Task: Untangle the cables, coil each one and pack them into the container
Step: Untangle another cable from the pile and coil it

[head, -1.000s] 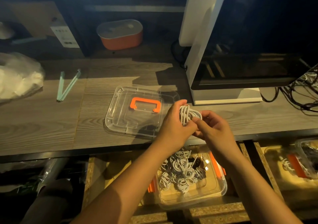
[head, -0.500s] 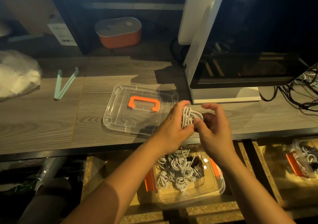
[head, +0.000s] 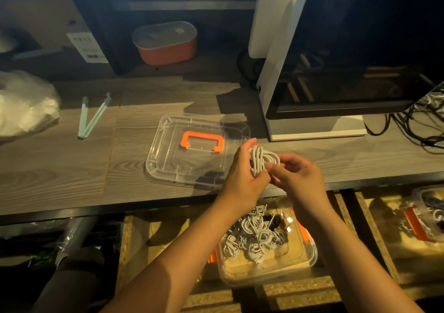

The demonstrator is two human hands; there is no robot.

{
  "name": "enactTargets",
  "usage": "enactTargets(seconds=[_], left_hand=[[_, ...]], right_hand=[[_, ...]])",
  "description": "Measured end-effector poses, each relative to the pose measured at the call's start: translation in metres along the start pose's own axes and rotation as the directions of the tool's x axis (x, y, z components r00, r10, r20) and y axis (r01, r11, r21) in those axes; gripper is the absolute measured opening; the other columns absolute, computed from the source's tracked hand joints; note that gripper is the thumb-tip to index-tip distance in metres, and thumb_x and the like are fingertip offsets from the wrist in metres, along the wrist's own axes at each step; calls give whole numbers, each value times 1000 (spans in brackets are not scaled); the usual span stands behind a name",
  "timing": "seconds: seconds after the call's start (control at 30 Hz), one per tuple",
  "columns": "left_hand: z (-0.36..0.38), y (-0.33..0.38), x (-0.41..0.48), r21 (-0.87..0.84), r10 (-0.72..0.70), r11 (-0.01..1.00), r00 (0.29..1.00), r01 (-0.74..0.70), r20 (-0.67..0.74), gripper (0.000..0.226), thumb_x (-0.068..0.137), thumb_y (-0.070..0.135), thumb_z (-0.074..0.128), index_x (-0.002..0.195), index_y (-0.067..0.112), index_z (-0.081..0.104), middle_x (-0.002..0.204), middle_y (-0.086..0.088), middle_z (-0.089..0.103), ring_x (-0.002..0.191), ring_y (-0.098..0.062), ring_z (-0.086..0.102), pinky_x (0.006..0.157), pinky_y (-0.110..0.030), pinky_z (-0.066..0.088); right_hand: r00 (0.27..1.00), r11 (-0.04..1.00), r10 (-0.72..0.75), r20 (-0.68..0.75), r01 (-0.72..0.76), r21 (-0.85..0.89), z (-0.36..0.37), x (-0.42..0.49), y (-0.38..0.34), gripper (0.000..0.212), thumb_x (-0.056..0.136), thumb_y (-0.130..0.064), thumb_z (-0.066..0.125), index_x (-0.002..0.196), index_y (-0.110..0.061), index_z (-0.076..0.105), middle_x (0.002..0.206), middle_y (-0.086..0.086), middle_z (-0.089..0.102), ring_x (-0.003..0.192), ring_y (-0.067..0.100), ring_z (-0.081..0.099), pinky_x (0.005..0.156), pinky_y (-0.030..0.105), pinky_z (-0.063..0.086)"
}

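My left hand [head: 242, 175] grips a coiled white cable [head: 263, 160] above the desk's front edge. My right hand [head: 298, 175] pinches the same coil from the right, fingers closed on its strands. Below the desk, a clear container [head: 302, 268] with orange latches holds several coiled white and dark cables [head: 254, 238]. Its clear lid [head: 168, 166] with an orange handle [head: 203, 142] lies flat on the desk, left of my hands.
A white monitor stand [head: 314, 130] and dark screen [head: 348, 91] rise at the right. Tangled black cables [head: 422, 130] lie far right. An orange box [head: 165, 43], mint clips [head: 92, 115] and a plastic bag [head: 24, 103] sit left. A second container [head: 430, 214] is lower right.
My right hand's fingers have closed down onto the coil after being raised open half a second ago. The left hand keeps holding the coil in about the same place.
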State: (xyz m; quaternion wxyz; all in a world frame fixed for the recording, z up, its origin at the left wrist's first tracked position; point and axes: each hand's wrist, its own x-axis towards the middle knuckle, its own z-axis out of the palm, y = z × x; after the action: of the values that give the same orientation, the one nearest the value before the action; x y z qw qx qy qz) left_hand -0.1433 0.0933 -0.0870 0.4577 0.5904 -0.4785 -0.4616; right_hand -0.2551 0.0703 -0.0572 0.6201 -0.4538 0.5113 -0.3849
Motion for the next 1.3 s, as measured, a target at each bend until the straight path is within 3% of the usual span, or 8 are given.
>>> enactTargets(seconds=[0.23, 0.37, 0.53, 0.77, 0.87, 0.97, 1.13, 1.3], left_hand=[[-15, 1, 6, -8, -20, 1000, 994, 21, 108, 48, 91, 12, 56, 131, 25, 32, 109, 6, 48, 93, 0, 50, 75, -7, 43], [-23, 4, 7, -21, -39, 999, 985, 43, 170, 40, 89, 17, 59, 118, 32, 37, 104, 8, 51, 94, -8, 53, 76, -17, 46], [-30, 6, 11, -126, -90, 985, 972, 120, 218, 39, 72, 19, 58, 108, 31, 52, 108, -9, 60, 105, -29, 58, 90, -45, 52], [-37, 6, 16, 107, -31, 994, 990, 16, 138, 45, 86, 9, 59, 126, 20, 43, 105, 2, 53, 91, -8, 54, 72, -13, 45], [-35, 5, 11, -19, -38, 999, 997, 40, 74, 42, 85, 9, 59, 124, 21, 45, 108, -3, 57, 97, -14, 57, 82, -25, 50], [-30, 3, 6, -189, -63, 979, 995, 75, 72, 45, 74, 31, 59, 117, 22, 49, 106, -2, 59, 100, -16, 57, 87, -31, 50], [-25, 3, 8, -246, -153, 959, 988, 140, -31, 31, 85, 38, 48, 108, 19, 59, 104, -11, 63, 97, -23, 59, 87, -43, 48], [-23, 10, 6, -469, -240, 858, 971, 211, -3, 20, 98, 19, 41, 92, 19, 60, 89, -6, 63, 81, -14, 58, 66, -25, 46]], right_hand=[[998, 996, -52, 40, 55, -72, -2, 3, -4, 10, 84, 1, 63, 88, -9, 64, 73, 0, 72, 70, 11, 69, 61, 16, 53], [991, 989, -50, 125, 66, -134, -7, 8, -14, 10, 82, 3, 63, 89, -5, 66, 80, 9, 72, 72, 16, 69, 61, 19, 54], [977, 995, -10, 212, 32, -97, -9, 13, -17, 12, 83, 4, 61, 93, 0, 66, 83, 14, 71, 74, 23, 69, 63, 24, 57], [977, 994, -3, 214, 27, -110, 1, 14, -2, 14, 87, -6, 60, 101, -4, 61, 92, 8, 71, 83, 18, 69, 70, 24, 56], [958, 998, 41, 284, -24, -66, 3, 14, -5, 26, 83, -17, 60, 106, -5, 58, 89, 4, 69, 76, 14, 65, 68, 24, 55], [948, 994, -2, 319, 38, -106, 0, 13, -10, 34, 76, -24, 62, 107, -11, 61, 88, 1, 69, 75, 11, 63, 64, 20, 51], [939, 990, -62, 339, 100, -98, 4, 11, -7, 31, 78, -8, 66, 109, -8, 62, 89, 2, 69, 76, 11, 63, 64, 19, 51], [946, 996, -78, 315, 90, -23, 6, 10, -8, 39, 75, -1, 66, 110, -12, 55, 74, -2, 68, 70, 9, 66, 63, 17, 51]])
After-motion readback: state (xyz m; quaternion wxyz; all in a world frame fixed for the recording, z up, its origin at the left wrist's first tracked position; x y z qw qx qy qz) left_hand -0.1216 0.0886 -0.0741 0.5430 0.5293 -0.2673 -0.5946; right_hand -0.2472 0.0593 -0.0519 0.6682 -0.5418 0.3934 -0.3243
